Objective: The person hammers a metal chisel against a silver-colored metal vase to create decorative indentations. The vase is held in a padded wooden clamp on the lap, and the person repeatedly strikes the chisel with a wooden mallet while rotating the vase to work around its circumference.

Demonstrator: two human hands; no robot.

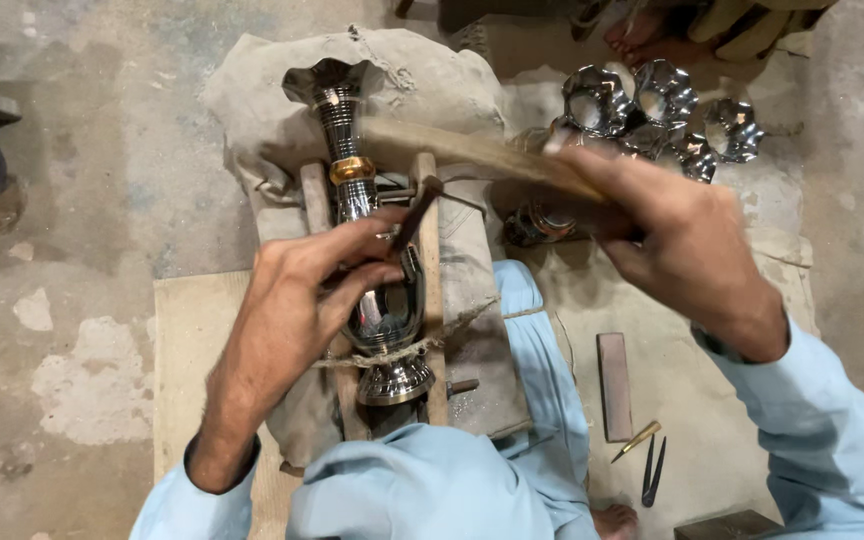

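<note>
polished metal vase lies on its side in a wooden cradle, lashed down near its foot by a twist of cord, its fluted mouth pointing away over a lumpy cloth sack. left hand rests on the vase body, fingers pinched closed around a thin dark chisel whose tip seems to meet the shiny surface. right hand is clenched around a wooden mallet handle, blurred with motion above the chisel. my judgement: a strike landing off-centre could skid the tip across the slick curve and score it, or catch the left fingers, which sit very close to the struck end. the single cord might also let the vase roll. more fluted vases stand well apart beyond; a flat stone and small tools lie by the knee.
</note>
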